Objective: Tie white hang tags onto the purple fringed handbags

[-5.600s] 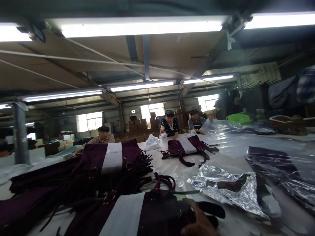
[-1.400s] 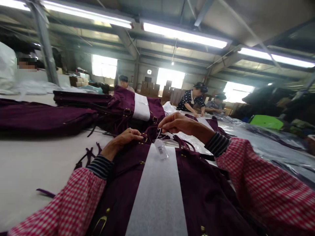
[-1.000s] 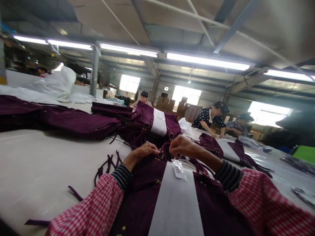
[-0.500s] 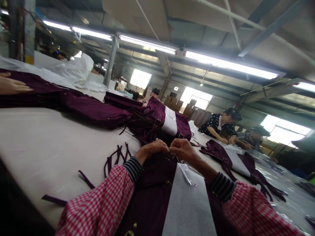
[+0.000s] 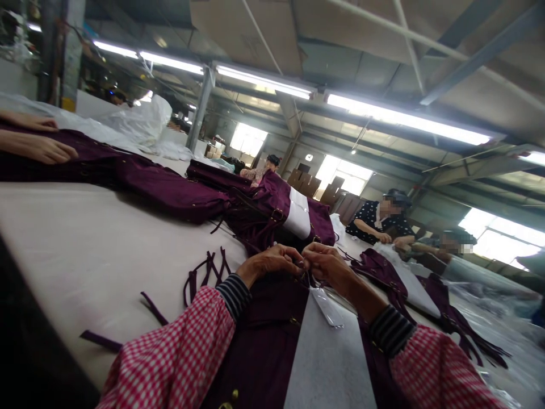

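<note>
A dark purple fabric piece [image 5: 259, 341] with brass-coloured fittings lies in front of me, with a wide white paper band [image 5: 330, 363] across it. Over its far end my left hand [image 5: 276, 259] and my right hand [image 5: 326, 264] meet, fingertips pinched together. A white hang tag [image 5: 327, 308] dangles below my right hand on a thin string [image 5: 309, 282] that runs up to the fingers. Both hands seem closed on this string, though the fingers partly cover it. Purple straps [image 5: 206, 272] trail over the table to the left.
More purple pieces are heaped beyond my hands, one with a white band [image 5: 299, 213]. Another banded piece [image 5: 409, 278] lies at right beside clear plastic [image 5: 489, 301]. A co-worker's hands [image 5: 46, 146] rest on purple fabric at left. Other people work across the white table [image 5: 102, 244].
My fingers have shifted slightly at the string and the hang tag has swung a little. A second co-worker's hand has come into view at left. The camera view has turned slightly left.
</note>
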The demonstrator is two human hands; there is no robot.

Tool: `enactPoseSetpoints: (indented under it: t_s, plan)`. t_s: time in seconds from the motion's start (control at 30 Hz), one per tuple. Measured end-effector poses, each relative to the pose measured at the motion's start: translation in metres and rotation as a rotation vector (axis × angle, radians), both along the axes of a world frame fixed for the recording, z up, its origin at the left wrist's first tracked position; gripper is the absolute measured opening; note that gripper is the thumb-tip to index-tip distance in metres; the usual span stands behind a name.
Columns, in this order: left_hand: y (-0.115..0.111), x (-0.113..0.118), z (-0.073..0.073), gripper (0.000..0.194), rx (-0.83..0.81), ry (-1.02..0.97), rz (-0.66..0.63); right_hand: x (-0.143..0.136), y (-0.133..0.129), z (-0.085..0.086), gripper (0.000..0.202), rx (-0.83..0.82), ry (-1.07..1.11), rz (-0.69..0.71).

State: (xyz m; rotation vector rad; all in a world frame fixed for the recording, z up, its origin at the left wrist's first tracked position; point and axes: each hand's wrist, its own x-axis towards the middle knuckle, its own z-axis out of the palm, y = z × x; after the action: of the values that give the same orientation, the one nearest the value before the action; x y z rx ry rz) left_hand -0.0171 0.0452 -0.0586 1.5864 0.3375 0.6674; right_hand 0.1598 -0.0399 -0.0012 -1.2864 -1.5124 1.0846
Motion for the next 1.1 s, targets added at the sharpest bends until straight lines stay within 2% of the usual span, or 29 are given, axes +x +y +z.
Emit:
enactPoseSetpoints:
  t_s: [0.07,0.2,0.3,0.43,0.53,0.63,0.77,0.93,1.03,1.1]
  plan:
    - [-0.002,0.000,0.002,0.033,-0.005,-0.021,-0.011,-0.002,0.001,-0.003,0.032,-0.008,0.020,0.017]
    - [-0.005,-0.001,0.002,0.033,-0.019,-0.038,-0.024,-0.006,0.000,-0.004,0.031,0.021,0.007,-0.022]
    - [-0.004,-0.003,0.000,0.034,-0.017,-0.024,-0.024,-0.004,-0.006,-0.003,0.029,0.080,-0.110,-0.098]
    - [-0.001,-0.004,-0.002,0.032,0.015,0.002,-0.010,-0.001,-0.016,-0.006,0.027,0.159,-0.314,-0.063]
    - [0.001,-0.004,-0.003,0.032,0.039,0.022,0.001,-0.001,-0.017,-0.014,0.022,0.176,-0.278,-0.054]
    - [0.000,-0.005,-0.003,0.034,0.054,0.035,0.007,-0.001,-0.014,-0.020,0.015,0.154,-0.221,-0.103]
    - [0.001,-0.003,-0.003,0.034,0.070,0.055,0.046,0.004,-0.015,-0.022,0.024,0.169,-0.247,-0.198]
    - [0.011,0.003,-0.003,0.028,0.070,0.089,0.138,0.007,-0.025,-0.022,0.015,0.340,-0.492,-0.217]
    - [0.014,0.002,-0.002,0.025,0.077,0.120,0.083,0.002,-0.031,-0.023,0.015,0.404,-0.681,-0.236]
    - [0.013,0.000,-0.001,0.028,0.075,0.122,0.038,-0.001,-0.033,-0.024,0.017,0.422,-0.724,-0.206]
